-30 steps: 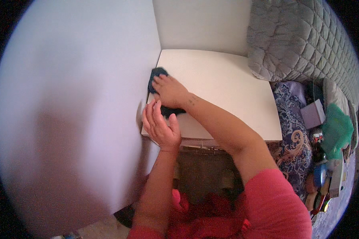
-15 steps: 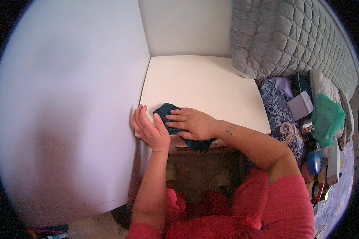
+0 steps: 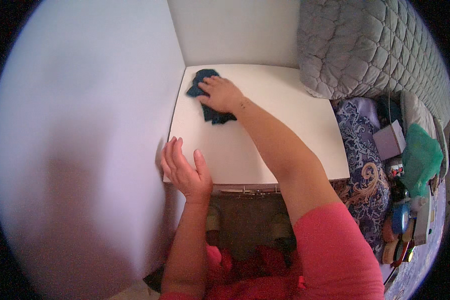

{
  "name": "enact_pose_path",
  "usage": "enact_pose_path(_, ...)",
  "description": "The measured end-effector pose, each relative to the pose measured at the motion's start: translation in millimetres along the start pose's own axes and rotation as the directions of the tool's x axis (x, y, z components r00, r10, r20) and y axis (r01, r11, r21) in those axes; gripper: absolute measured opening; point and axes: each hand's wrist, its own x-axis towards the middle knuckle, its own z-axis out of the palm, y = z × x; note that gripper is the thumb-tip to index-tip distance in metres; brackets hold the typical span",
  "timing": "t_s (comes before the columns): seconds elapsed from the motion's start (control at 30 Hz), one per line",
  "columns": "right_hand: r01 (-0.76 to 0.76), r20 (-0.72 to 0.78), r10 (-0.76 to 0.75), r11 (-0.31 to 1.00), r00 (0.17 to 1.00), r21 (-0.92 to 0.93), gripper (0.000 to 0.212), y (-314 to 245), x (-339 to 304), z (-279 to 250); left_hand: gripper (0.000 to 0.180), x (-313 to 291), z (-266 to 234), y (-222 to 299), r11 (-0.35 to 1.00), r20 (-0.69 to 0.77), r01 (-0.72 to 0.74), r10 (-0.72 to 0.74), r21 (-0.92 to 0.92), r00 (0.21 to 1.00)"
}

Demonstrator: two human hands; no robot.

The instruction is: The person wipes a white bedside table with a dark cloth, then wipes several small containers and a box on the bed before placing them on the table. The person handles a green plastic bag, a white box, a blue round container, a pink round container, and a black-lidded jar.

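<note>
A dark teal cloth (image 3: 219,118) lies bunched on the white tabletop (image 3: 285,120), near its far left corner. My right hand (image 3: 221,94) holds it down from above, fingers spread over it and the palm covering its middle. The cloth's edges stick out beyond the fingertips and below the wrist. At the near left corner of the tabletop, my left hand (image 3: 185,167) is open and empty, its fingers raised and the thumb apart. It is beside the white wall on the left; whether it touches the wall or tabletop I cannot tell.
White walls (image 3: 85,100) border the tabletop on the left and back. A grey quilted cover (image 3: 345,50) hangs over its far right corner. To the right are patterned fabric (image 3: 360,150), a small pale box (image 3: 389,140), a green plastic bag (image 3: 422,160) and a blue object (image 3: 400,218).
My right hand has slid the cloth from the near edge of the tabletop to its far left part, the arm stretching out. My left hand has stayed near the same corner.
</note>
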Motion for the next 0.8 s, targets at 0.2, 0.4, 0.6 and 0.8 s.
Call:
enact_pose_path(0.2,-0.264,0.067,0.278,0.95,0.958,-0.17,0.062,90,-19,-15,0.042,2,-4,2,1.0,0.013,-0.014,0.015,-0.026,1.0)
enact_pose_path(0.4,-0.367,0.014,0.376,0.911,0.927,-0.186,0.062,131,-103,-48,0.04,3,-4,5,1.0,0.024,-0.004,0.004,0.005,1.0)
enact_pose_path(0.6,-0.297,0.037,0.308,0.939,0.951,-0.175,0.062,98,-194,-76,0.037,-3,-3,3,1.0,0.008,0.026,-0.026,0.015,1.0)
enact_pose_path(0.8,-0.243,0.034,0.251,0.957,0.967,-0.16,0.057,47,-290,-101,0.033,-3,-6,4,0.998,0.03,0.048,-0.05,0.046,0.998)
